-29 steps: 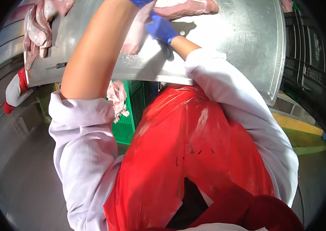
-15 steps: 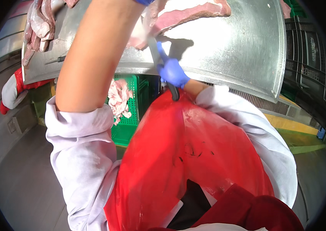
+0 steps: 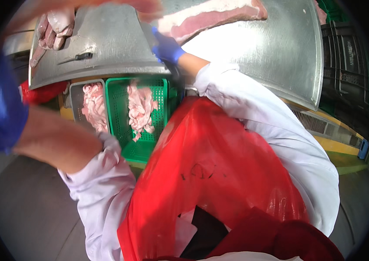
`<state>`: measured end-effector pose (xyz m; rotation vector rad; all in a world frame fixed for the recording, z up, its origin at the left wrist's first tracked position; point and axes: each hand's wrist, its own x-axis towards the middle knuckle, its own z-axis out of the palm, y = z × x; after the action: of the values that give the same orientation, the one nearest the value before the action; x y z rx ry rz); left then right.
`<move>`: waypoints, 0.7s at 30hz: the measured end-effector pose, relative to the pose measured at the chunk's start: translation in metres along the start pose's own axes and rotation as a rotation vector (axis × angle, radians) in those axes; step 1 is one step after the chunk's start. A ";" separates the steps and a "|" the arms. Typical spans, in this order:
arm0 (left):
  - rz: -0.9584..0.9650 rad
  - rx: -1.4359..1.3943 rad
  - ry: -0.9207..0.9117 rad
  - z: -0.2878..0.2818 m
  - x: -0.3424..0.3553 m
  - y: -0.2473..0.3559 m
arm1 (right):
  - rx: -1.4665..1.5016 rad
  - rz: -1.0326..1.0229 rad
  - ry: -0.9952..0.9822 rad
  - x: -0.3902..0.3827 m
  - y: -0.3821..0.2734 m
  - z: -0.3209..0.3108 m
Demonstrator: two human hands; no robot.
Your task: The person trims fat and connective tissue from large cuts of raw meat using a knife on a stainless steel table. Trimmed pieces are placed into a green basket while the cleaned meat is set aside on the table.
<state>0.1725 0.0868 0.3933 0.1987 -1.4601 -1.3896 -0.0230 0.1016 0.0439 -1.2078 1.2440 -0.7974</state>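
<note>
My right hand (image 3: 167,47), in a blue glove, grips a knife by its black handle (image 3: 173,69), index finger stretched along the blade. It is over the metal table (image 3: 119,56), beside a long pink slab of meat (image 3: 223,17) with a pale fat edge. My left hand (image 3: 1,104), also blue-gloved, is raised far out to the left and smeared by motion. A blurred pinkish strip of meat (image 3: 84,6) trails from it across the top left; the fingers' hold on it is not sharp.
Meat pieces (image 3: 53,32) lie at the table's far left, near a second black-handled knife (image 3: 82,56). Below the near edge stand a green crate (image 3: 161,108) and a grey crate (image 3: 76,102) with pale trimmings. Black crates (image 3: 345,65) are stacked at the right.
My left hand has swung from the meat slab out to the left, with the blurred strip trailing. My right hand with the knife has moved up and left over the table.
</note>
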 end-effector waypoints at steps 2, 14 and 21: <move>0.053 0.123 0.161 -0.037 -0.051 0.067 | 0.121 -0.083 0.055 -0.016 -0.006 -0.023; -1.067 1.249 0.697 -0.096 -0.320 0.017 | -0.682 0.140 0.668 0.014 0.071 -0.376; -0.761 1.444 0.200 -0.035 -0.199 -0.142 | -0.146 0.101 0.594 -0.058 0.058 -0.310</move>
<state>0.2097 0.1643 0.1617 1.8714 -2.0384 -0.4985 -0.3440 0.0973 0.0342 -1.0420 1.8577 -1.0456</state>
